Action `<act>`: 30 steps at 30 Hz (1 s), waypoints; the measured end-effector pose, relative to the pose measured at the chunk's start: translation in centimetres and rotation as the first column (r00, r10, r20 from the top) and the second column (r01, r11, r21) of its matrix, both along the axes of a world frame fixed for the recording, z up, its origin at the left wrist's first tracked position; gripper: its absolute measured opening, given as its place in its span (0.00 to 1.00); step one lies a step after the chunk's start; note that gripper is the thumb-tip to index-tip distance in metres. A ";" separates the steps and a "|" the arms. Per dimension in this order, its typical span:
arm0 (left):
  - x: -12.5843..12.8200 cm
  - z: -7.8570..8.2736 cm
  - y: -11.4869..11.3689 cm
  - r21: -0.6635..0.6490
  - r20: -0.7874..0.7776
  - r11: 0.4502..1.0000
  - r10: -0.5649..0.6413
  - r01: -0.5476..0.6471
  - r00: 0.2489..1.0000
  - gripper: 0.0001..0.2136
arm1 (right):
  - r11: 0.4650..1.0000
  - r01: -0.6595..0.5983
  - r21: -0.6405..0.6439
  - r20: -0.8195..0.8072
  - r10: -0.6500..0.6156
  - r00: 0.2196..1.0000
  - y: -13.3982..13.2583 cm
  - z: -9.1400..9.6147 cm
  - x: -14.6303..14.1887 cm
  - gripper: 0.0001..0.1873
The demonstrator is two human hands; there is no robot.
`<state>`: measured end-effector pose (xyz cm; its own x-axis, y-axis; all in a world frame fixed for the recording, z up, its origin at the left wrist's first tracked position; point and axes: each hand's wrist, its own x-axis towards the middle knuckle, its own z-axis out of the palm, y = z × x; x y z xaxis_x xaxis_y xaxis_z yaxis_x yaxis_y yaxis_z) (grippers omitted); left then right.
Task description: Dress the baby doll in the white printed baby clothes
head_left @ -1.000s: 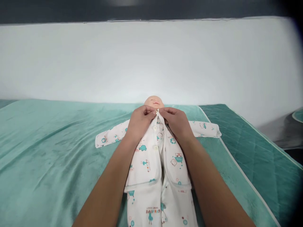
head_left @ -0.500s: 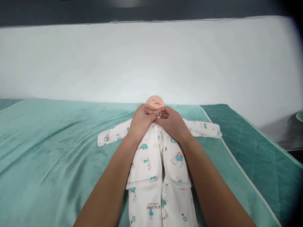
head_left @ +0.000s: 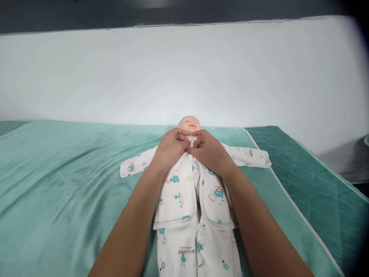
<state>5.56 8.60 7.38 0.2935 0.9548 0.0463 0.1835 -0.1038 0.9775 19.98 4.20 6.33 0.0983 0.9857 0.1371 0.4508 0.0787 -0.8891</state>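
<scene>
A baby doll (head_left: 189, 124) lies on its back on a teal blanket (head_left: 66, 181), dressed in a white printed jacket (head_left: 178, 196) and matching trousers (head_left: 198, 250). My left hand (head_left: 170, 148) and my right hand (head_left: 210, 150) meet at the jacket's collar just below the doll's chin. Both are closed, pinching the two front edges of the jacket together at the top button. Two lower buttons (head_left: 190, 179) show on the left flap, and below them the jacket hangs apart.
A white wall (head_left: 184, 73) rises right behind the bed. A darker quilted teal mat (head_left: 311, 192) lies to the right of the blanket, with its edge falling away at the far right.
My two hands have closed in on each other at the collar, drawing the top of the jacket's front edges together. The view shifted slightly.
</scene>
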 end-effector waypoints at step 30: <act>0.3 -1.9 -1.3 0.405 -0.372 0.914 0.169 -0.004 0.913 0.18 | 0.973 0.048 0.226 0.292 -0.115 0.949 -1.9 -2.1 -0.2 0.15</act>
